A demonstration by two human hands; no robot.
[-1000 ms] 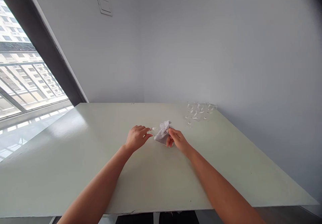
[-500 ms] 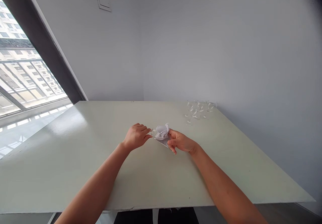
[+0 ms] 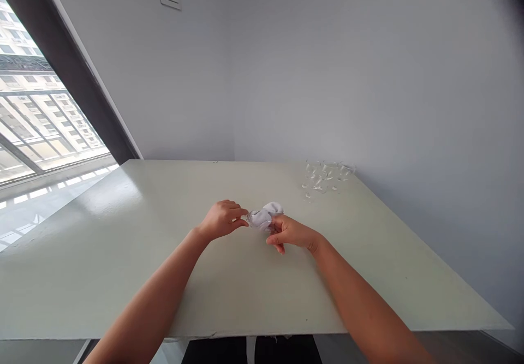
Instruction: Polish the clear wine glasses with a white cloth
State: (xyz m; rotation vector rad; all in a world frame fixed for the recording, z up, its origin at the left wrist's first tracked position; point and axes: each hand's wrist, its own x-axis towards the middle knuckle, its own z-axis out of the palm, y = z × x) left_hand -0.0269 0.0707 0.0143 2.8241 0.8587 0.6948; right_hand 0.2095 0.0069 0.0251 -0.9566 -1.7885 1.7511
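White cloth (image 3: 273, 209): bunched at the bowl of a clear glass (image 3: 252, 220), inside or around, I can't tell
Clear glass: tipped sideways, over mid-table
Left hand (image 3: 223, 219): nine o'clock of it, pinching the foot end
Right hand (image 3: 293, 233): four o'clock, apart from the left, fingers at the cloth, grip unclear
More glasses (image 3: 327, 174): clustered at two o'clock on the pale table (image 3: 164, 282)
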